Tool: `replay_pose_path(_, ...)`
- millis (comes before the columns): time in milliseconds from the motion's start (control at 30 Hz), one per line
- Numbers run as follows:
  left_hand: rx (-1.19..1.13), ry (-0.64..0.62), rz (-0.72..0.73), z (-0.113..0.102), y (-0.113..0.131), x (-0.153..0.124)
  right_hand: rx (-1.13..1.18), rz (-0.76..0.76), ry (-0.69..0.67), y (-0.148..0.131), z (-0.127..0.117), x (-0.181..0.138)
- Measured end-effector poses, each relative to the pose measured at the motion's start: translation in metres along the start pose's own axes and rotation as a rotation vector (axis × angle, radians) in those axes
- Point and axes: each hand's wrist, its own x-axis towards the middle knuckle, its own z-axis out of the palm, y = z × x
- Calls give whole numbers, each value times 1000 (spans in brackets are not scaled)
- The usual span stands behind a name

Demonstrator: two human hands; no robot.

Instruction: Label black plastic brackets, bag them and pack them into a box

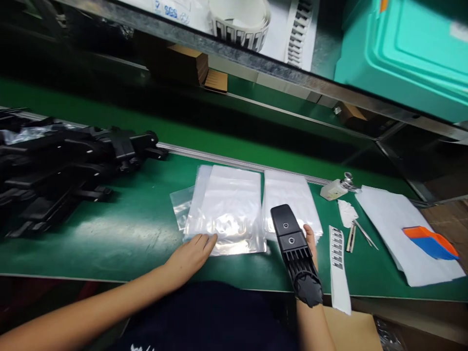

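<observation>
My left hand [192, 257] is at the near left corner of a stack of clear plastic bags [234, 204]. Its fingers are bent and pressed together on the bag edge; the fingertips are partly hidden. In my right hand [311, 241] is a long black plastic part [292, 243] with two screws, ribs and a rounded lower end. Most of that hand is behind the part, with fingertips showing at its right side. Behind the part lies a second stack of white, filmy bags [288, 190].
Many black plastic parts [73, 165] are piled at the left. On the right are a label strip [337, 263], tweezers [365, 235], a pump bottle [334, 189] and white sheets [395, 229] under an orange-blue item [431, 242]. A metal shelf [278, 62] with a teal bin [409, 53] overhangs the bench.
</observation>
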Motion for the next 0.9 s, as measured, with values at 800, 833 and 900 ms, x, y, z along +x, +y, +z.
replay_pose_path(800,-95,-21,-17,-18,8,0,179,91,-90,1,-23,-18)
replay_pose_path(833,-111,-22,-24,-19,7,3,184,88,-96,1,-24,-19)
replay_pose_path(900,-152,-25,-72,-23,6,12,183,78,-116,0,-25,-20)
